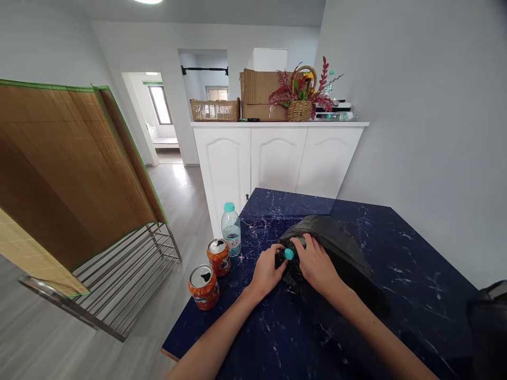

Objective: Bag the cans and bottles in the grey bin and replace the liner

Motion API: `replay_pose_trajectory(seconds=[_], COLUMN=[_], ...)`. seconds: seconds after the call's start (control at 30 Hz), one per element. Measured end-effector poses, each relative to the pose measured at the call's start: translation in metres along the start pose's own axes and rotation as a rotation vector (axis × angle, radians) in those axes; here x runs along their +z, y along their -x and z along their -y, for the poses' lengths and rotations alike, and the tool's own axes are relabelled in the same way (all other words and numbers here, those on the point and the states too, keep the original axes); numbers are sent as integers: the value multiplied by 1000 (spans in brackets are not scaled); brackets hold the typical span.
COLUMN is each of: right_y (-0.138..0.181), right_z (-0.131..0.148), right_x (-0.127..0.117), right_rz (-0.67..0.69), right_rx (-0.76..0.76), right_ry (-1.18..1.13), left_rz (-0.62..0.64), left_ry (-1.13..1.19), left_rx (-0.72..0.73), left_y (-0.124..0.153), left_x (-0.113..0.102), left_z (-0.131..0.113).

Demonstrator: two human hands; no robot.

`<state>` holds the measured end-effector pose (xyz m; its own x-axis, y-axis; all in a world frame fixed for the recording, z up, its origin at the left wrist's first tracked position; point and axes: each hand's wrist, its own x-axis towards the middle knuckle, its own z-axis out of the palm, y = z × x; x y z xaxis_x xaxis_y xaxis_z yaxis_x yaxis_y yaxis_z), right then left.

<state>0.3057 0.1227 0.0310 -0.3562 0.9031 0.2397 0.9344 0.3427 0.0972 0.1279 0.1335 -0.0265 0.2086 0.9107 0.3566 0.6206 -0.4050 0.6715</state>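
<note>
From the head camera, a person's two bare hands meet over a glossy dark blue table (273, 338) with white marbled veins. Between them, near the middle of the table, a bottle with a round turquoise cap (289, 254) pokes out of a crumpled black plastic bag (340, 235); the rest of it is mostly hidden by bag and fingers. The left hand (266, 272) is partly closed, thumb and fingers pinching the bag beside the cap. The right hand (317, 264) curls its fingers over the bottle just behind the cap, holding it.

To the left, along the table's edge, two open orange drink cans stand upright, a nearer can (204, 295) and a farther can (219, 258). Just beyond them stands a clear plastic bottle (231, 229), also turquoise-capped, with liquid inside.

Farther left, a brown woven mat (75, 174) with green edging drapes over a metal rack. At the far side, a white cabinet (277, 158) carries cardboard boxes (216, 110) and a wicker basket (300, 111) of red and yellow flowers.
</note>
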Motion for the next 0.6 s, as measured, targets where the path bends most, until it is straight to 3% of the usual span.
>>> replay_pose_trajectory(seconds=[0.17,0.33,0.43,0.6], right_y=[-11,2,23,60], right_z=[-6,-17,-20,3], right_x=[6,-4,-30,-109], right_rz=[-75,-157,-293,-450], right_rx=[-130,-176,-241,-290], right_ry=[-33,-76,-152,-508], left_rz=[9,-16,-24,-47], left_ry=[1,-15,-14,13], left_rx=[28,-7,-26,-62], left_y=[1,1,0,0], left_x=[-1,1,2,7], left_z=[0,3,6,11])
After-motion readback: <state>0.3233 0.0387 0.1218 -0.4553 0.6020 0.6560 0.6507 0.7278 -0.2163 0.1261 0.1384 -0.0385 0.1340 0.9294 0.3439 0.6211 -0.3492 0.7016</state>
